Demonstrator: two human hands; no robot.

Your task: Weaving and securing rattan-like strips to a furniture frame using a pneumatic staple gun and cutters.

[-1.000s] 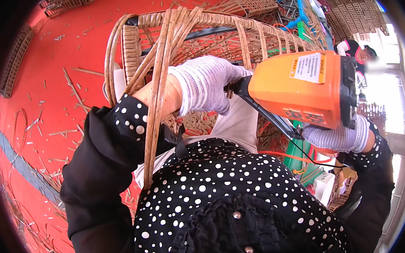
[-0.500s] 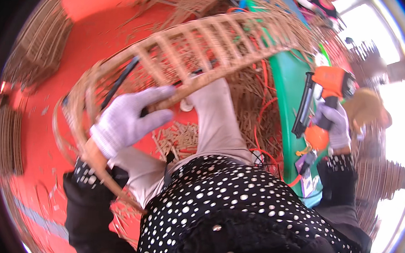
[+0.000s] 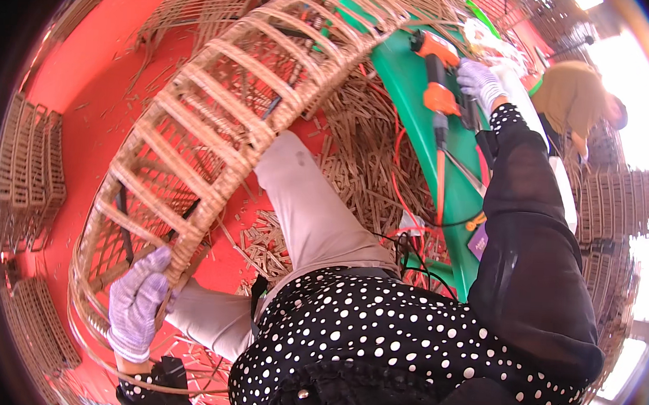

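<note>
Head view. Your left hand (image 3: 137, 306), in a pale knitted glove, grasps the near end of a woven brown frame (image 3: 237, 165), its fingers bent over the rail. The frame slants from this hand, at lower left, up toward the top centre; it is curved, with evenly spaced crosswise slats and an open lattice beneath them. Your right hand (image 3: 481, 86), gloved alike, is released, its fingers extended just beside an orange-and-black nail gun (image 3: 435, 70); whether they touch it you cannot tell from this angle. The nail gun lies on the green desk (image 3: 411, 90), to the right of the frame, with an orange hose (image 3: 440, 186) running from its handle end toward you.

Between the frame and the desk, your leg in pale trousers (image 3: 317, 209) reaches forward; beyond it lies a dense heap of brown strips (image 3: 361, 138). Shorter cut pieces (image 3: 267, 240) are scattered near your knees on the red floor (image 3: 99, 95). At the far left stands a stack of woven panels (image 3: 29, 172); further brown stacks (image 3: 618, 203) stand at the right edge, blurred.
</note>
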